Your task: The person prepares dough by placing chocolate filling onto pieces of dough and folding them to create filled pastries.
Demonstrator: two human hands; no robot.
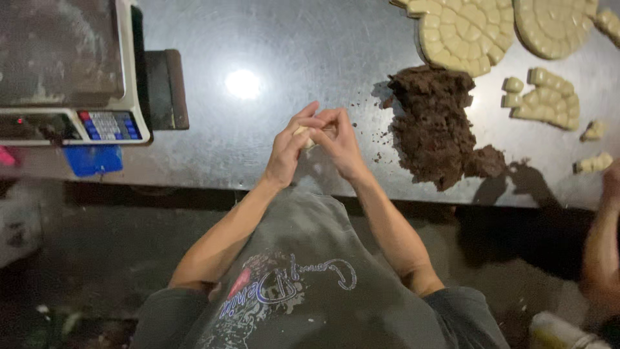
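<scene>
Dough piece (309, 137) mostly hidden by hands.

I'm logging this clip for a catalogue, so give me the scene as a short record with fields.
surface: steel table
left hand: closed with the right around a pale dough piece
right hand: pinching the same piece
nearby: brown filling heap, right of the hands
far right: scored dough discs, loose dough bits
far left: weighing scale
other person: arm at right edge
</scene>
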